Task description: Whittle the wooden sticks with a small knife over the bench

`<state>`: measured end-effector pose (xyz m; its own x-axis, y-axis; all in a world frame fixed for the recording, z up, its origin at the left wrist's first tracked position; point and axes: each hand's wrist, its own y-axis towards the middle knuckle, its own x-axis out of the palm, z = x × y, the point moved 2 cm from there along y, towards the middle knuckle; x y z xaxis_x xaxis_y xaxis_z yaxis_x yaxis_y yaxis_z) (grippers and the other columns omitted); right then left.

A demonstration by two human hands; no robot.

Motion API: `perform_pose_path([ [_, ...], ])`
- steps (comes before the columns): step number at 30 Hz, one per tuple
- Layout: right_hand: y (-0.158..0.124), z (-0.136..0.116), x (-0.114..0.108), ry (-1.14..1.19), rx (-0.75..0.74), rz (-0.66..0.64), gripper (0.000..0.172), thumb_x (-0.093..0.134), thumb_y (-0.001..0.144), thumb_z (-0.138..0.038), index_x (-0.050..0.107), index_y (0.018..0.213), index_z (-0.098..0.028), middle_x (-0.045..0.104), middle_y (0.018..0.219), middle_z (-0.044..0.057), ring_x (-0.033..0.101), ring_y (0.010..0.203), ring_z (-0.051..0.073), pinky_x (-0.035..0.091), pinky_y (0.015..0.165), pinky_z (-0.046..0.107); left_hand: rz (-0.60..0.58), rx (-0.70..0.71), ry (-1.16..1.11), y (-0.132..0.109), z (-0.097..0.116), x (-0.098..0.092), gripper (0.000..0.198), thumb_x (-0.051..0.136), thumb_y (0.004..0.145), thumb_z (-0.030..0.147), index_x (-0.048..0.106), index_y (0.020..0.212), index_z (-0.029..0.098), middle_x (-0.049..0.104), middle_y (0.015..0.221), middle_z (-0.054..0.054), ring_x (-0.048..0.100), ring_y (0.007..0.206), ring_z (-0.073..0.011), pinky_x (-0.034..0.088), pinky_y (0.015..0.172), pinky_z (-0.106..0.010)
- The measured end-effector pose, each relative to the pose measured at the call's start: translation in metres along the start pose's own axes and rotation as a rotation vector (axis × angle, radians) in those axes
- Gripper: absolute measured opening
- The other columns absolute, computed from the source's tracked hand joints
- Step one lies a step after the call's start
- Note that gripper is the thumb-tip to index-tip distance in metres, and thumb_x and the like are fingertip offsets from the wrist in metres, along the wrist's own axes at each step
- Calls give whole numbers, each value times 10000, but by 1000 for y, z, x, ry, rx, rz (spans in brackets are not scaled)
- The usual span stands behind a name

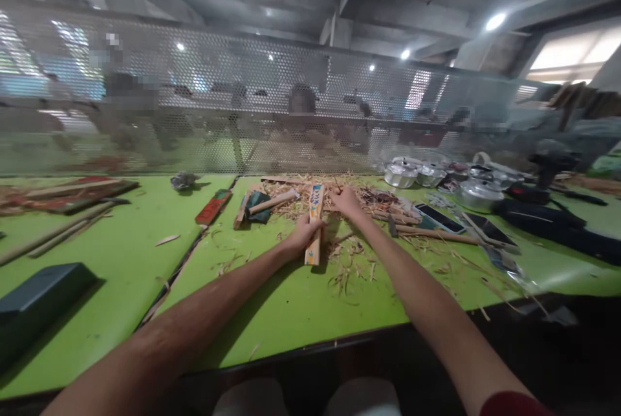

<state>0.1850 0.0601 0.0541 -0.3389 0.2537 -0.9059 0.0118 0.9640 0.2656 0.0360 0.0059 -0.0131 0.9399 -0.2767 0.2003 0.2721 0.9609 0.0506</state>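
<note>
A flat wooden strip with blue and orange painted marks (317,199) stands out above the green table, slanting away from me. Around its lower half my left hand (301,236) is closed, thumb across the front. My right hand (346,201) is just right of the strip's upper end, over the pile of wood shavings (288,209). Its fingers look curled together; whatever is between them is too small to make out. Left of the strip, a wooden-handled tool (274,201) lies with a dark green cloth-like piece.
A red and green block (213,207) lies near the table seam. On the right are a hammer (431,232), a phone (439,218) and several foil-like containers (478,195). A dark green block (43,303) sits at left. Behind the table rises a perforated screen (272,138).
</note>
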Motion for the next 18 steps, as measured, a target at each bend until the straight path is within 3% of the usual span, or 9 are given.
perform_pose_path([
  [6,-9,5,18,34,-110,-117,270,511,962,-161,748,848,-100,727,829,76,537,727,144,350,648,215,-51,-46,-36,1,1,-2,312,757,654,350,508,784,214,573,561,34,525,445,-118,431,458,-249],
  [14,-27,-14,-1,-175,-84,-149,318,562,947,-226,841,1085,-162,797,1065,126,701,946,200,447,740,212,-49,-77,-33,-1,1,-2,252,688,695,349,482,784,233,563,547,33,519,436,-125,440,453,-255],
  [18,-33,-26,-8,-336,7,-199,374,575,953,-194,790,1238,-83,760,1196,231,718,1136,274,510,861,246,-14,-56,115,-2,2,0,194,668,697,322,506,736,222,580,564,15,514,458,-126,438,473,-259],
])
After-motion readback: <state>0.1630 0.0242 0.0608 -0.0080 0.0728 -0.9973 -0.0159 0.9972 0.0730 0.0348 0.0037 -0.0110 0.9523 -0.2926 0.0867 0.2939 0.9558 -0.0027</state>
